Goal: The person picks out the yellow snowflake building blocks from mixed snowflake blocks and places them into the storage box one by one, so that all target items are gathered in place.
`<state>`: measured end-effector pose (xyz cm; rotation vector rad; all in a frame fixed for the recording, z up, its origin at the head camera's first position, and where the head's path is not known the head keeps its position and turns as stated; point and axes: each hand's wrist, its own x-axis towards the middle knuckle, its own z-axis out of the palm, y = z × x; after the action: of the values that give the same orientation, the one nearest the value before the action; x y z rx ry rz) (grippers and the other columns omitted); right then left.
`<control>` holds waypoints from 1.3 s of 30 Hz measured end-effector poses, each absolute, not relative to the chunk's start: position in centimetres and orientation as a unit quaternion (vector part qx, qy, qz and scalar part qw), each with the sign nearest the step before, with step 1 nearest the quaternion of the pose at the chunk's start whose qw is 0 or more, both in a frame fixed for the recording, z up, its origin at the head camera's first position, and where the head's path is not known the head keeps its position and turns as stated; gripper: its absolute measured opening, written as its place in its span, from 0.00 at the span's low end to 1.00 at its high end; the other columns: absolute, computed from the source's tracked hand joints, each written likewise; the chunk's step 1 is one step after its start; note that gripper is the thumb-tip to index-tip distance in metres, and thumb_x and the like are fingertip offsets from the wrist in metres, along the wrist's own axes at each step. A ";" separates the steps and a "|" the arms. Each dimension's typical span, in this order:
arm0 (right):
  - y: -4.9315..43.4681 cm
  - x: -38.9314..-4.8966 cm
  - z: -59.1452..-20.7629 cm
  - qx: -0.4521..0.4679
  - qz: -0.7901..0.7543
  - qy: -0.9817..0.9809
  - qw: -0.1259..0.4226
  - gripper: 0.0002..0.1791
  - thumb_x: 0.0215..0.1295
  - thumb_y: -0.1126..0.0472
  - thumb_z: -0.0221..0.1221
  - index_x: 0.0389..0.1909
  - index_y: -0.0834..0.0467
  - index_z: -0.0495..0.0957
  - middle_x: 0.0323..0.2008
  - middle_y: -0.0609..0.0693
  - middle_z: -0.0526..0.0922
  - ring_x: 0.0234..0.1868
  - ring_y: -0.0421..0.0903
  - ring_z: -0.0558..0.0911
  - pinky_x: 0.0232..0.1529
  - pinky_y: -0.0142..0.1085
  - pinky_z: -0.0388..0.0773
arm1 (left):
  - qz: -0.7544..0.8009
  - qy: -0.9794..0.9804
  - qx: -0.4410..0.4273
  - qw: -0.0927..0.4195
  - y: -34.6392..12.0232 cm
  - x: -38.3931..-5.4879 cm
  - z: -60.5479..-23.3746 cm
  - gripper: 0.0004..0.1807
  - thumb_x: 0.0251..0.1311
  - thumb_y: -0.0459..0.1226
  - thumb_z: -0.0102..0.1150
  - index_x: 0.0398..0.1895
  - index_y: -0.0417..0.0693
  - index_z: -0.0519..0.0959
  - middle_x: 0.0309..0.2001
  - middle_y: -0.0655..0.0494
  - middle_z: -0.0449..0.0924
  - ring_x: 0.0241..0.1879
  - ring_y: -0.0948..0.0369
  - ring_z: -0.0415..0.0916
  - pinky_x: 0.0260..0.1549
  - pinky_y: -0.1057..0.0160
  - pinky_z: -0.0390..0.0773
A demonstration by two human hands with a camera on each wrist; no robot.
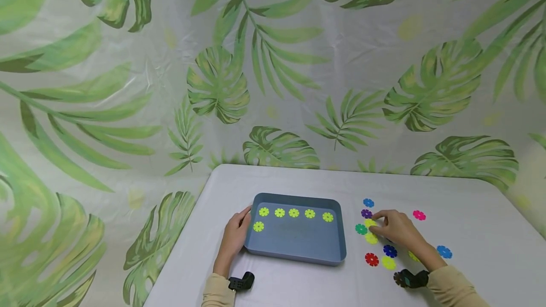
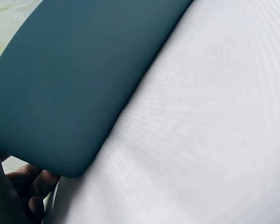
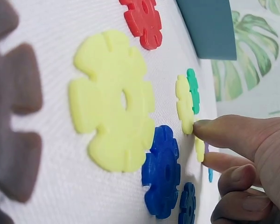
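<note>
On the left, my left hand [image 1: 236, 233] grips the left side of a blue-grey tray [image 1: 294, 255]; its curled fingers [image 2: 44, 182] show at the tray's corner in the left wrist view. Inside the tray lie several yellow snowflake discs [image 1: 294, 213], most in a row along the far side. To the right of the tray, my right hand [image 1: 398, 228] pinches a yellow snowflake disc [image 3: 199, 148] at its edges between thumb and index finger, low at the table. A nearer yellow disc [image 3: 184, 103] lies by the thumb, beside a green disc [image 1: 361, 229].
Around the right hand lie loose discs: red [image 1: 371, 259], dark blue [image 1: 390, 251], yellow [image 1: 388, 263], purple [image 1: 366, 213], light blue [image 1: 368, 202] and pink [image 1: 419, 215]. Another light blue disc [image 1: 444, 252] lies beyond the right forearm. A white cloth covers the table [image 1: 192, 231]; a leaf-patterned curtain [image 1: 281, 108] hangs behind.
</note>
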<state>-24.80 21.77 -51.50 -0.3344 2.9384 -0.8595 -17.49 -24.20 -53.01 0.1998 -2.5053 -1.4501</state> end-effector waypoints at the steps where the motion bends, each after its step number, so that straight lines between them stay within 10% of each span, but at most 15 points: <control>1: 21.8 -24.8 -51.6 -0.109 -0.279 0.954 0.031 0.25 0.58 0.52 0.72 0.50 0.64 0.84 0.23 0.49 0.72 0.25 0.47 0.68 0.24 0.37 0.64 | -0.496 -0.857 0.068 0.120 -24.2 -17.5 -53.0 0.22 0.78 0.44 0.48 0.69 0.49 0.76 0.40 0.54 0.78 0.37 0.57 0.68 0.42 0.55 0.68; 39: 22.4 -24.9 -51.3 -0.116 -0.285 0.951 -0.008 0.22 0.55 0.53 0.73 0.42 0.67 0.85 0.26 0.50 0.77 0.25 0.46 0.70 0.24 0.36 0.67 | -0.503 -0.853 0.058 0.125 -24.4 -17.6 -53.3 0.22 0.78 0.44 0.49 0.68 0.48 0.76 0.39 0.54 0.78 0.36 0.58 0.68 0.41 0.55 0.68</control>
<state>-24.88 22.36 -51.34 -0.3678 3.0046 -0.9013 -17.58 -24.43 -53.34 0.1700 -2.4852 -1.4660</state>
